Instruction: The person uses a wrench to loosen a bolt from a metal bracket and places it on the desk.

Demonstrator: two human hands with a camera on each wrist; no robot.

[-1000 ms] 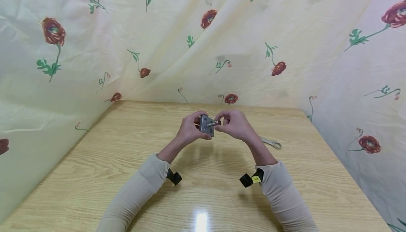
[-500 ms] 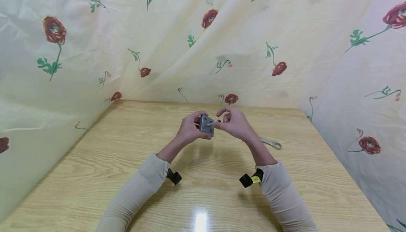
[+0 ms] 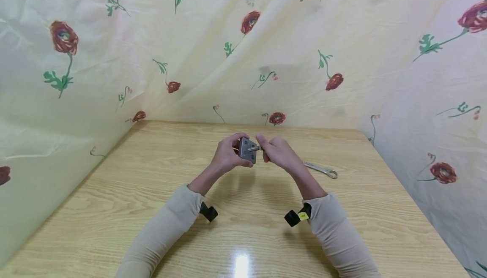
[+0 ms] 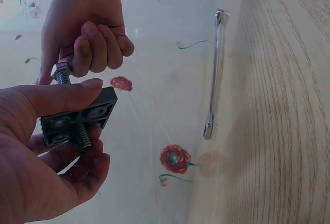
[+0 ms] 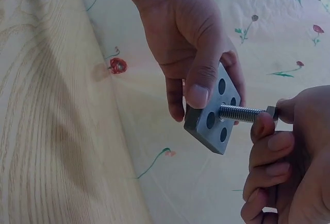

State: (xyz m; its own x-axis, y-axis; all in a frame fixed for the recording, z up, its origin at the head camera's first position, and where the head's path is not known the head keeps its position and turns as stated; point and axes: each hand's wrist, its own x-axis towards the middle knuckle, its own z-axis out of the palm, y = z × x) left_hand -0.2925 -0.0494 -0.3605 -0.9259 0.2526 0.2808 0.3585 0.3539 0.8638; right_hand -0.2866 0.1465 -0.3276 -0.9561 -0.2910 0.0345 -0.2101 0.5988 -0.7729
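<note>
A grey square plate (image 3: 247, 156) with several round holes stands tilted in my left hand (image 3: 225, 154), gripped at its edges by fingers and thumb. A threaded hex bolt (image 5: 240, 113) passes through the plate's middle; its tip shows on the far side in the left wrist view. Most of the thread on the head side stands outside the plate. My right hand (image 3: 279, 153) pinches the bolt's head between thumb and curled index finger, its other fingers curled below. Both hands are raised above the wooden table.
A silver combination wrench (image 3: 321, 170) lies on the wooden table (image 3: 243, 223), right of and behind my right forearm. Flowered cloth (image 3: 213, 50) hangs behind the table and along both sides.
My right hand has turned: its index finger lifted off the bolt, and now the thumb is on top with the fingers curled below. My left hand and the plate have stayed put.
</note>
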